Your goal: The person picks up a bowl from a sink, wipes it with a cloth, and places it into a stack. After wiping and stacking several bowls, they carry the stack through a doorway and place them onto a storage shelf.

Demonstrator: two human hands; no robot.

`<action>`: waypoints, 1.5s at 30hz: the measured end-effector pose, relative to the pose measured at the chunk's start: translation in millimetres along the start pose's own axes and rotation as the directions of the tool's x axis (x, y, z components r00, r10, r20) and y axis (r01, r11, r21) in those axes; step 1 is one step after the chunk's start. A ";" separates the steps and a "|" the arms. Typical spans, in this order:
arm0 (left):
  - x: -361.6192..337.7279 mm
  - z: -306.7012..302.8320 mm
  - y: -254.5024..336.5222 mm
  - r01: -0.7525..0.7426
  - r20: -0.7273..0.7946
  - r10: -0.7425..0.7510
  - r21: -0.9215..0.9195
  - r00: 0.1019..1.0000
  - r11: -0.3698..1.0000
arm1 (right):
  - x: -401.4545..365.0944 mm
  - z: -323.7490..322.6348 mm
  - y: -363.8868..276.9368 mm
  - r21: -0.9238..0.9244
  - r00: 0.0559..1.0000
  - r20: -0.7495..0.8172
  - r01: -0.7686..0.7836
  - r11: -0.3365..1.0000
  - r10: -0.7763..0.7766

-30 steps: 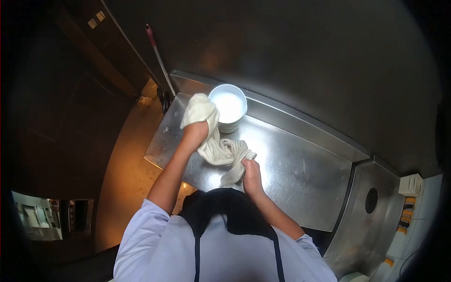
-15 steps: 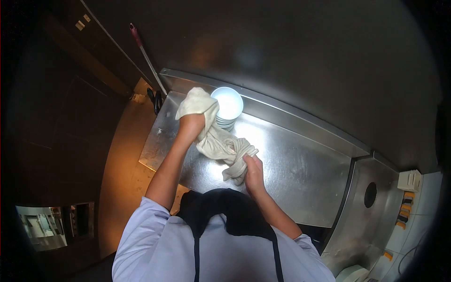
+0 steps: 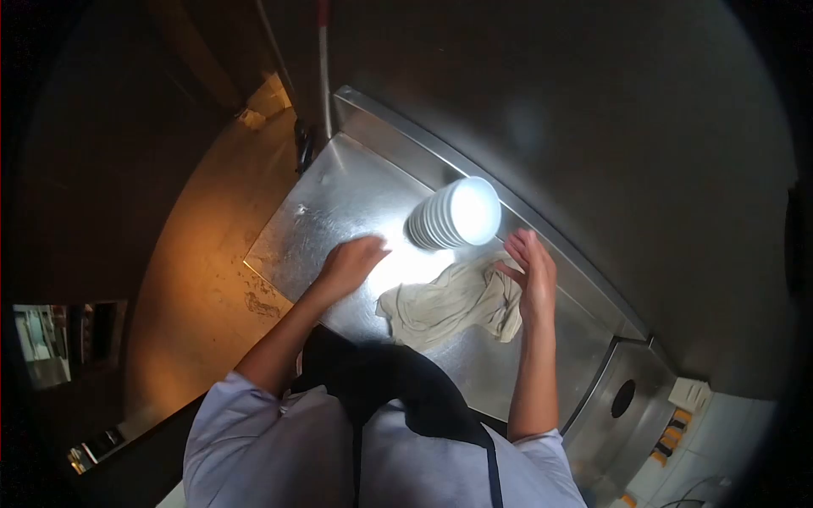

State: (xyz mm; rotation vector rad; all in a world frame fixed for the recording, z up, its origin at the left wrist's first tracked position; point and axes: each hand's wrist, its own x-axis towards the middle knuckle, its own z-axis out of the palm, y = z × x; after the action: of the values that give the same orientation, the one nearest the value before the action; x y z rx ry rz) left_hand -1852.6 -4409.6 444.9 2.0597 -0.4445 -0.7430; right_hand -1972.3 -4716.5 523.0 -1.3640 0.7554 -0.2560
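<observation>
A stack of several white bowls (image 3: 474, 212) stands on the steel counter near its raised back edge, brightly lit from above. In front of the stack a crumpled beige cloth (image 3: 449, 305) lies on the counter. To the left of the bowls is my left hand (image 3: 354, 261), holding nothing, its fingers partly spread and bent toward the stack. My right hand (image 3: 531, 269) is raised at the right of the bowls, over the cloth's right end, with its fingers apart and nothing in them.
A steel counter (image 3: 322, 199) has a raised rim at the back. At its left corner stands a pole (image 3: 324, 80) with a red top, beside a dark object (image 3: 303, 146). To the right is a steel basin (image 3: 601, 432) with a round dark hole. Brown floor shows at left.
Both hands have let go of the cloth, which now lies on the counter. My hands have moved apart to either side of the bowls. The view has turned and shifted.
</observation>
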 end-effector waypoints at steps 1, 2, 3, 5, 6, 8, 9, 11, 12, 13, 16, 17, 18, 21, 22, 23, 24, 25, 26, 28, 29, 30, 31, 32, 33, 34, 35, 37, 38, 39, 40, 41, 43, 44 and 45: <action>30.4 4.5 -4.4 -0.058 -0.129 0.027 -0.240 0.991 0.969 | 11.2 13.0 -1.2 -0.046 0.999 0.030 -0.030 0.998 0.031; 63.2 12.6 -11.5 -0.027 -0.132 -0.029 -0.406 0.991 0.913 | 27.1 26.1 4.2 -0.094 0.996 0.063 -0.055 0.994 0.061; 94.7 23.5 -19.9 -0.006 -0.134 -0.083 -0.560 0.987 0.829 | 45.5 41.3 11.2 -0.143 0.991 0.103 -0.073 0.987 0.089; 138.3 50.9 -33.5 -0.177 -0.160 0.121 -0.410 0.980 0.895 | 65.8 48.6 30.2 0.023 0.961 0.190 -0.208 0.978 0.200; 166.2 56.7 -39.4 -0.193 0.113 0.217 -0.189 0.970 0.963 | 74.9 43.0 47.6 0.136 0.951 0.198 -0.267 0.954 0.237; 150.8 58.4 1.0 -0.058 0.070 0.089 -0.366 0.993 0.929 | 67.9 38.6 47.4 0.173 0.920 0.259 -0.342 0.924 0.293; 166.3 88.9 -9.9 -0.152 -0.040 0.154 -0.519 0.987 0.841 | 67.5 28.8 58.1 0.222 0.907 0.345 -0.330 0.917 0.243; 166.4 78.9 3.7 -0.048 0.108 0.120 -0.518 0.987 0.854 | 45.8 27.6 62.2 0.300 0.921 0.333 -0.307 0.903 0.202; 153.4 74.4 13.0 -0.054 0.111 0.118 -0.456 0.987 0.888 | 28.2 30.1 66.2 0.365 0.925 0.343 -0.289 0.885 0.160; 143.9 70.8 20.3 -0.056 0.114 0.110 -0.398 0.987 0.916 | 15.2 34.6 73.1 0.424 0.928 0.352 -0.277 0.863 0.124; 114.4 75.9 29.4 -0.115 0.097 0.140 -0.228 0.985 0.967 | -19.6 29.9 108.2 0.718 0.950 0.269 -0.307 0.625 0.158; 103.9 81.4 30.3 -0.128 0.103 0.147 -0.170 0.984 0.977 | -30.1 30.8 120.6 0.723 0.958 0.249 -0.282 0.631 0.143; 93.9 82.9 28.2 -0.137 0.112 0.150 -0.112 0.982 0.984 | -41.9 29.8 133.1 0.727 0.965 0.229 -0.258 0.636 0.130; 60.5 97.4 8.1 -0.063 0.068 0.070 -0.106 0.995 0.992 | -81.0 29.0 136.3 0.668 0.961 0.238 -0.265 0.696 0.138; 29.1 70.8 9.3 -0.035 0.115 0.052 -0.140 0.992 0.990 | -97.1 34.4 126.2 0.606 0.952 0.281 -0.274 0.747 0.122; 8.6 57.8 3.7 -0.008 0.110 0.032 -0.213 0.993 0.977 | -109.6 40.0 116.8 0.537 0.939 0.327 -0.279 0.796 0.108; -10.4 48.2 -3.9 0.023 0.102 0.007 -0.289 0.995 0.957 | -117.2 46.2 110.8 0.466 0.924 0.365 -0.287 0.837 0.113; -33.3 38.0 -12.4 0.055 0.097 -0.021 -0.366 0.995 0.929 | -125.2 52.6 106.2 0.391 0.907 0.403 -0.295 0.872 0.126; -65.5 21.5 -15.8 0.071 0.053 -0.053 -0.436 0.997 0.897 | -136.7 60.7 101.7 0.310 0.888 0.439 -0.296 0.903 0.140; -98.9 19.1 -47.8 0.088 -0.051 -0.161 -0.656 0.986 0.750 | -159.2 91.3 88.3 0.152 0.860 0.447 -0.343 0.927 0.245; -113.7 15.0 -62.5 0.068 -0.097 -0.209 -0.747 0.973 0.661 | -169.1 108.0 83.5 0.075 0.850 0.443 -0.353 0.933 0.286; -133.7 2.1 -76.1 0.074 -0.085 -0.227 -0.787 0.970 0.612 | -177.3 125.4 82.6 -0.043 0.816 0.477 -0.348 0.936 0.326; -156.3 -11.9 -91.9 0.082 -0.068 -0.241 -0.823 0.968 0.562 | -192.2 148.5 74.3 -0.186 0.774 0.536 -0.280 0.942 0.336; -179.4 -22.6 -106.5 0.094 -0.044 -0.254 -0.856 0.966 0.508 | -209.6 168.7 71.5 -0.275 0.741 0.605 -0.150 0.950 0.292; -197.1 -26.8 -119.4 0.029 -0.046 -0.225 -0.947 0.973 0.320 | -223.4 188.1 70.0 -0.352 0.698 0.668 -0.012 0.936 0.260; -215.5 -33.7 -133.1 -0.015 -0.074 -0.208 -0.963 0.975 0.268 | -234.3 210.0 65.4 -0.444 0.608 0.713 0.006 0.896 0.350; -228.4 -42.7 -146.4 -0.065 -0.106 -0.192 -0.975 0.976 0.212 | -243.5 230.3 76.7 -0.439 0.557 0.779 0.157 0.885 0.288; -212.8 -28.2 -212.2 -0.158 -0.149 -0.200 -0.987 0.968 -0.026 | -275.2 283.8 75.4 -0.331 0.445 0.889 0.450 0.829 0.114; -221.3 -33.0 -223.3 -0.233 -0.217 -0.173 -0.969 0.961 -0.082 | -275.7 309.2 85.4 -0.274 0.323 0.939 0.492 0.826 0.119; -234.2 -53.2 -242.2 -0.277 -0.261 -0.156 -0.956 0.953 -0.091 | -282.1 335.6 94.3 -0.214 0.246 0.965 0.540 0.814 0.090; -246.7 -72.9 -261.2 -0.321 -0.306 -0.139 -0.942 0.942 -0.101 | -289.4 363.5 103.8 -0.138 0.158 0.986 0.581 0.802 0.055; -262.2 -101.4 -286.7 -0.326 -0.316 -0.125 -0.943 0.941 -0.071 | -298.6 395.0 113.5 -0.056 0.067 0.998 0.613 0.788 0.019; -293.3 -154.1 -334.1 -0.330 -0.327 -0.093 -0.944 0.940 -0.018 | -331.0 452.7 110.1 -0.017 -0.052 0.994 0.792 0.610 0.095; -307.9 -171.2 -353.3 -0.323 -0.322 -0.078 -0.946 0.944 -0.005 | -349.7 486.2 108.3 0.103 -0.161 0.985 0.829 0.550 0.058; -332.4 -185.4 -357.0 -0.423 -0.425 -0.054 -0.905 0.904 0.050 | -372.7 516.6 104.4 0.213 -0.261 0.965 0.847 0.487 0.032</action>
State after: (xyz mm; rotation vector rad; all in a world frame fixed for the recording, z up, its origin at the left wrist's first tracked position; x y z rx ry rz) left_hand -1971.1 -3912.1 341.0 0.6430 0.0916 -0.2605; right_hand -1955.9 -4072.2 559.3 -1.9480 -1.3268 0.5021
